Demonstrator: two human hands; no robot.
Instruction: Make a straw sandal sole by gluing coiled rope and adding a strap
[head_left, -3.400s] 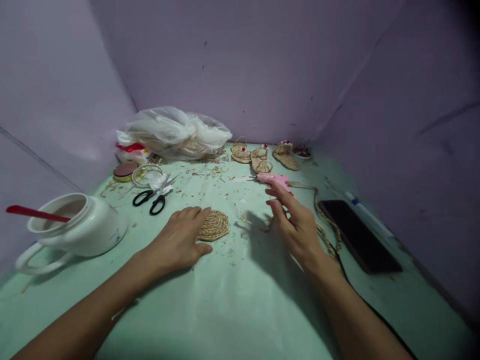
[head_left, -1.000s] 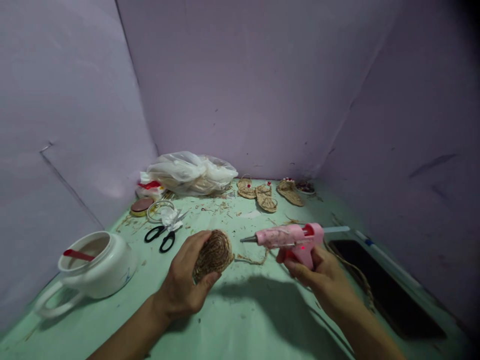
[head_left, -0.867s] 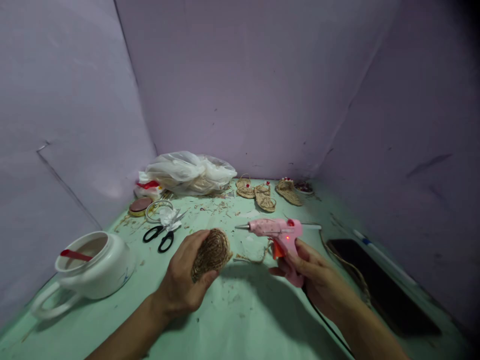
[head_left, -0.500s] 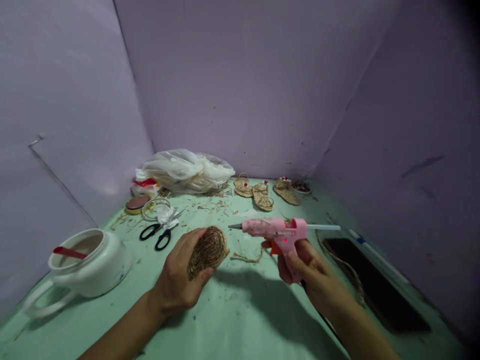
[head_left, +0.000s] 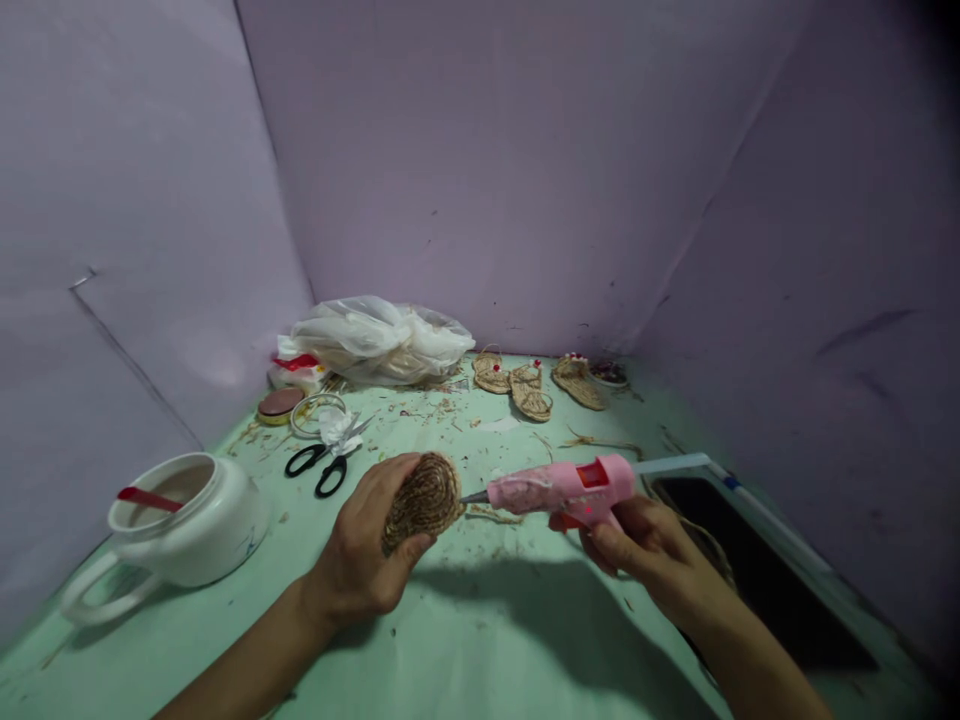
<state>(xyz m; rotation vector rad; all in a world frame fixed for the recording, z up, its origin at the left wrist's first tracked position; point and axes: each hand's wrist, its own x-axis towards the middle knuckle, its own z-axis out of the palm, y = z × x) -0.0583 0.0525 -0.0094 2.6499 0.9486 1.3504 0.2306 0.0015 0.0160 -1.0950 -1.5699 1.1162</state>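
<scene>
In my left hand (head_left: pixel 371 540) is a small sole of coiled brown twine (head_left: pixel 424 500), held on edge with its coiled face toward the right. My right hand (head_left: pixel 637 545) grips a pink hot glue gun (head_left: pixel 559 487), fingers around its handle and trigger. The gun's metal nozzle points left and meets, or nearly meets, the right edge of the sole. A translucent glue stick (head_left: pixel 671 464) sticks out of the gun's back end. Behind the nozzle, a loose twine end (head_left: pixel 491 514) lies by the sole.
Black-handled scissors (head_left: pixel 330 470) and a white pot (head_left: pixel 202 530) stand left. At the back are a plastic bag (head_left: pixel 382 340) and several small twine sandals (head_left: pixel 529 392). A dark phone-like slab (head_left: pixel 772 590) and a white pen-like stick (head_left: pixel 780 520) lie right. Fibre scraps litter the green table.
My right hand has lowered and tilted the glue gun, bringing its nozzle down to the sole's right edge. My left hand keeps holding the sole in nearly the same place.
</scene>
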